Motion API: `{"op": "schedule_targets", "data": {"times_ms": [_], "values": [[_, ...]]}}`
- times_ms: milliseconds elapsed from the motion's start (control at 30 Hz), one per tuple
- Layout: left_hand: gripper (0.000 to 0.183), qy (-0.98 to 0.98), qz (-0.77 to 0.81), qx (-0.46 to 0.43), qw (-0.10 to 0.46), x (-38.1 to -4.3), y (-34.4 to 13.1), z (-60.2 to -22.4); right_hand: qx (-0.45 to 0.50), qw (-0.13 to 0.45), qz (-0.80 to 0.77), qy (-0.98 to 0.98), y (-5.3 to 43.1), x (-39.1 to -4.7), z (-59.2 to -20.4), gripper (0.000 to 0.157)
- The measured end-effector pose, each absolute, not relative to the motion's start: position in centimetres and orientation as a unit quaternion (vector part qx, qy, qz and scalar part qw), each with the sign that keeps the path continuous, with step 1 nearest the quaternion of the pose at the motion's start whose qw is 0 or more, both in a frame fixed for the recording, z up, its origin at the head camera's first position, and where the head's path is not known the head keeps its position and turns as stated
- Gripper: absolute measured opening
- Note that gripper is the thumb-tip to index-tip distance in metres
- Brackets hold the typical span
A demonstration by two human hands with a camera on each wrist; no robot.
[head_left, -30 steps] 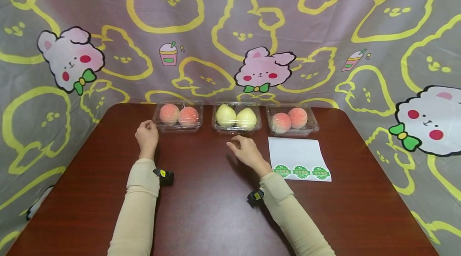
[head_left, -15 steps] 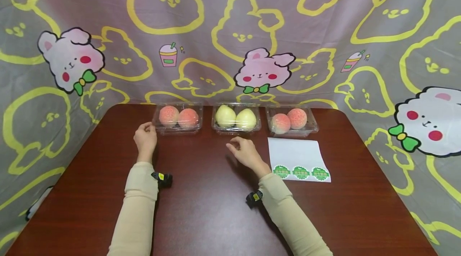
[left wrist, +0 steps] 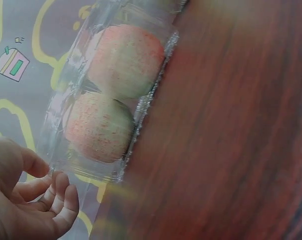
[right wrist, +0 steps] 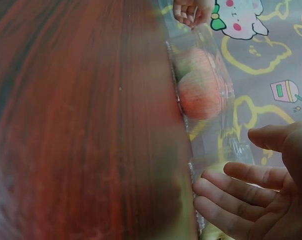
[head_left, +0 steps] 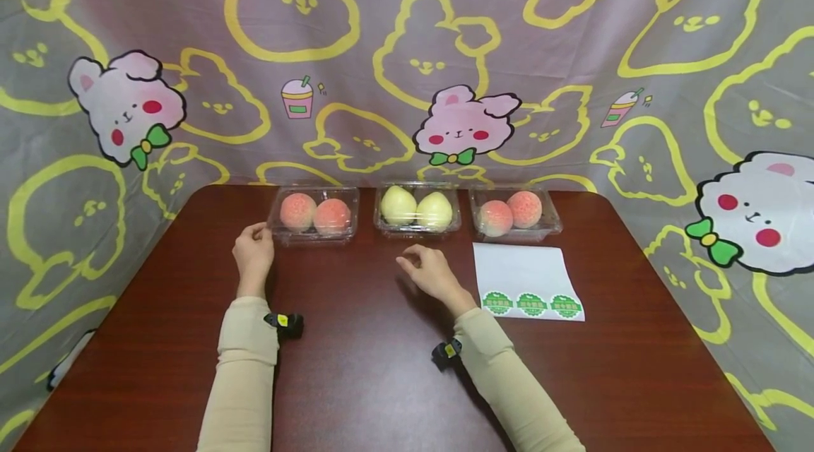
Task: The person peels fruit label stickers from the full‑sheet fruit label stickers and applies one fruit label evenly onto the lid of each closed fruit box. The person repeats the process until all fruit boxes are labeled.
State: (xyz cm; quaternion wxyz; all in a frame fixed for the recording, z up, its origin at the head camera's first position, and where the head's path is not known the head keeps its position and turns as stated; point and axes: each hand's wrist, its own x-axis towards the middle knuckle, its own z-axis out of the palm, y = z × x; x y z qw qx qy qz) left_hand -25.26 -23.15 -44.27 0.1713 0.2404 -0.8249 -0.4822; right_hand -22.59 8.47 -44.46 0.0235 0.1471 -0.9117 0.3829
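Note:
My left hand (head_left: 253, 254) pinches the near left corner of a clear plastic clamshell box (head_left: 318, 236) in the head view. Inside this box lie two pink peaches (left wrist: 100, 127). The thumb and index finger meet at the box's corner in the left wrist view, the other fingers loosely bent. My right hand (head_left: 431, 272) hovers over the table, in front of the middle clear box (head_left: 416, 229), which holds two pale yellow fruits (head_left: 398, 205). Its fingers are relaxed and hold nothing; in the right wrist view the thumb stands apart from them.
A third clear box (head_left: 540, 232) with two peaches (head_left: 524, 209) stands at the right of the row. In front of it lies a white sheet (head_left: 521, 268) with three round green stickers (head_left: 531, 305). A patterned curtain (head_left: 356, 134) surrounds the brown table (head_left: 356, 367).
The left box has shifted slightly toward me, with my left hand drawing back along with it. My right hand has barely moved; the other boxes and the sheet stay in place.

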Motion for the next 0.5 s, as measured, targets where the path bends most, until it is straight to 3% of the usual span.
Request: {"op": "schedule_targets", "data": {"times_ms": [500], "values": [[0.037, -0.861, -0.454, 0.210, 0.096, -23.8, -24.1, -43.0, 0.151, 0.020, 0.388, -0.909, 7.8, -22.4, -44.7, 0.030]]}}
